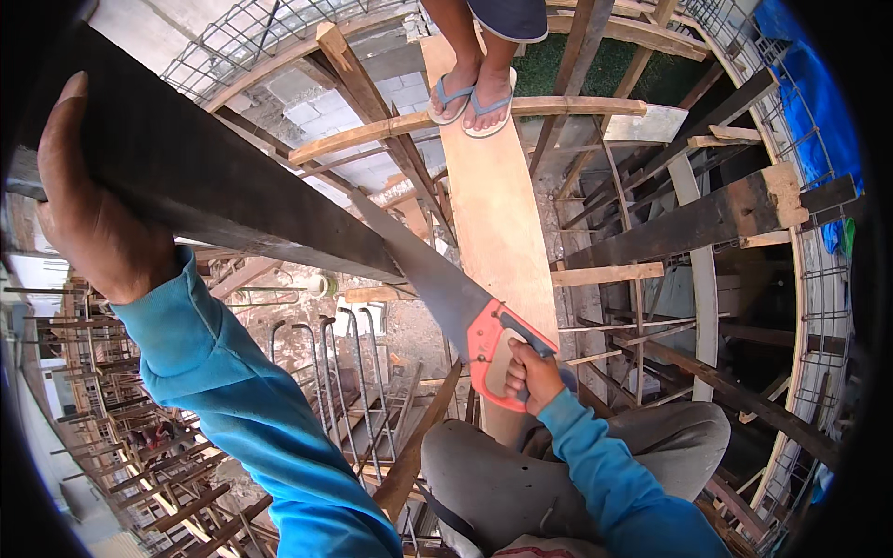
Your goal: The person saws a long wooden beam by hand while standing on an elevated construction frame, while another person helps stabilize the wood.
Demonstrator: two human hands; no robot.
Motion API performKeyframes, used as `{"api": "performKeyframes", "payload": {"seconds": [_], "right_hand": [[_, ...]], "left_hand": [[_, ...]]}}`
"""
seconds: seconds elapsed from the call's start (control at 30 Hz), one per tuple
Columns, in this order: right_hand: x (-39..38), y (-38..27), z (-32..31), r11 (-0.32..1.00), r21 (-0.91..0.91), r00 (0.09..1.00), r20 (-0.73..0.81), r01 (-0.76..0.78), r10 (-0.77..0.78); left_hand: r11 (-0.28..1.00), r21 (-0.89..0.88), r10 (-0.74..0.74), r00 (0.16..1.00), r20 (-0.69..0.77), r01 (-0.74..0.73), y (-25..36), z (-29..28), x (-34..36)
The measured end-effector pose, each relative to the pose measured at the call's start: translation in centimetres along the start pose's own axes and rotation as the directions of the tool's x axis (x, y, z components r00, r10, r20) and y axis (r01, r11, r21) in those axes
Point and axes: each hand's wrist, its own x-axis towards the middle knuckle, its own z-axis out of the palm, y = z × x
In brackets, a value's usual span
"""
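My left hand (102, 214) grips a long, dark timber beam (214, 167) that runs diagonally from the upper left toward the centre, its thumb along the face. My right hand (532, 372) is closed on the red and tan handle of a hand saw (437, 288). The blade's far part lies against the beam near its lower end, angled up and leftward. Below me a pale plywood plank (493, 205) runs away between the timbers, with my bent grey-trousered knees at the bottom.
Another person's feet (470, 102) in flip-flops stand on the plank above. Crossing timbers (670, 223), steel rebar cages and bent bars (330, 372) surround me, with open drops between them to rubble and lower scaffolding. A blue tarp (800, 93) hangs at the upper right.
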Motion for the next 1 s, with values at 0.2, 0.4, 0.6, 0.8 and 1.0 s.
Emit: {"api": "performKeyframes", "payload": {"seconds": [0.2, 0.4, 0.6, 0.8, 1.0], "right_hand": [[7.6, -2.3, 8.8, 0.978, 0.083, 0.952, 0.229, 0.190, -0.204], [-3.7, 1.5, -5.2, 0.995, -0.050, 0.995, 0.048, 0.086, -0.083], [8.6, 3.3, -3.0, 0.992, 0.046, 0.985, 0.133, -0.116, 0.109], [1.0, 4.8, -9.1, 0.995, -0.004, 0.988, 0.120, 0.097, -0.095], [-1.9, -0.3, 3.0, 0.983, -0.036, 0.983, 0.056, 0.180, -0.178]], "left_hand": [[0.995, 0.053, -0.090, 0.996, 0.009, 0.089, 1.0, -0.1, -0.3], [0.999, -0.027, -0.024, 0.999, -0.023, 0.024, 0.0, 0.0, -0.3], [0.999, 0.019, -0.040, 0.999, -0.002, 0.040, 0.7, 0.8, -0.4], [0.998, 0.024, -0.055, 0.998, 0.042, 0.054, 0.8, -0.5, -0.3], [0.999, 0.013, 0.036, 0.999, 0.013, -0.036, 0.2, 0.2, -0.2]]}}
